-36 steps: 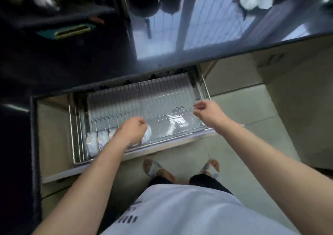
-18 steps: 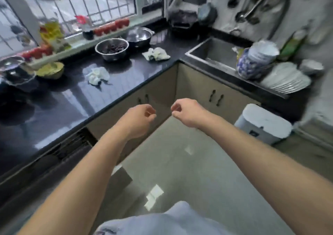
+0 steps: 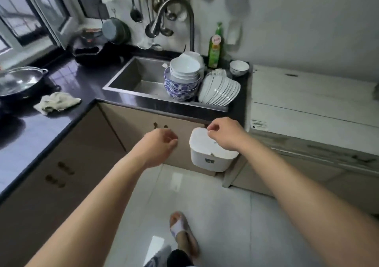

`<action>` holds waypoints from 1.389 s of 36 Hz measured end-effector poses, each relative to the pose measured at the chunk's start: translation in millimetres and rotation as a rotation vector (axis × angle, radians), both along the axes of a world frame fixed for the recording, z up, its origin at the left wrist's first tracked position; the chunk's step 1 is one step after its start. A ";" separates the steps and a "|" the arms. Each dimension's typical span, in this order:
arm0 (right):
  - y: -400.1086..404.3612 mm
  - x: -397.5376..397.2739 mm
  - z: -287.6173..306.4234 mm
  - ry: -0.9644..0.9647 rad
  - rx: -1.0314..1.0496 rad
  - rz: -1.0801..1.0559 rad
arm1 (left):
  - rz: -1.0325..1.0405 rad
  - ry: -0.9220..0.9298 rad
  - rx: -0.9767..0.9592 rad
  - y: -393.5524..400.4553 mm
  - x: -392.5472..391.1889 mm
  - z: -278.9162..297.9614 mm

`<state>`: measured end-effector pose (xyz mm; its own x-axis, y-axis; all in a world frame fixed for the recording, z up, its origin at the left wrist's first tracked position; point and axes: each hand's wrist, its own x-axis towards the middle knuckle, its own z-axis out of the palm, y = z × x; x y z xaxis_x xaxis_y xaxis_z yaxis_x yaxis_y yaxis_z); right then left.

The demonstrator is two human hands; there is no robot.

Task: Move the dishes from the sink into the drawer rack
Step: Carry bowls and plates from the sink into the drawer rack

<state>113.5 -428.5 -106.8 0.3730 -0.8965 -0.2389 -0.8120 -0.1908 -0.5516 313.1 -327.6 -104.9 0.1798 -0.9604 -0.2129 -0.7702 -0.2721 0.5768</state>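
The steel sink (image 3: 141, 80) sits in the dark counter ahead. At its right end stands a stack of blue-patterned and white bowls (image 3: 181, 82), and a row of white plates (image 3: 220, 91) leans beside it. A small white bowl (image 3: 239, 67) rests on the counter behind them. My left hand (image 3: 160, 145) and my right hand (image 3: 224, 133) hang in front of the cabinet below the sink, fingers loosely curled, holding nothing. The drawer rack is out of view.
A white lidded bin (image 3: 209, 154) hangs on the cabinet door under my right hand. A green soap bottle (image 3: 215, 47) and the tap (image 3: 184, 14) stand behind the sink. A rag (image 3: 56, 102) and a metal pot (image 3: 20, 82) lie on the left counter. A white cabinet top (image 3: 311, 94) is at right.
The view has swung from the open drawer rack across the counter to the sink. Both hands left the rack empty and now face the sink, closer than half a second ago.
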 end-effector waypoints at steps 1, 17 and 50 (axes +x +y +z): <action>-16.3 -2.6 -3.0 0.002 0.000 -0.017 | -0.001 0.006 -0.004 -17.0 0.7 -4.9; -229.6 -97.1 -71.9 -0.252 0.170 -0.697 | -0.061 0.166 0.066 -279.9 -21.4 -52.3; -710.3 -43.6 -209.3 -0.787 0.882 -0.968 | 0.669 0.213 0.187 -443.8 -93.8 -81.2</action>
<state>69.9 -1138.7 -316.2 0.0293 -0.5454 -0.8377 0.1169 0.8342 -0.5390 219.3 -771.4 -186.0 0.6520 -0.6035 -0.4590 -0.2805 -0.7544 0.5934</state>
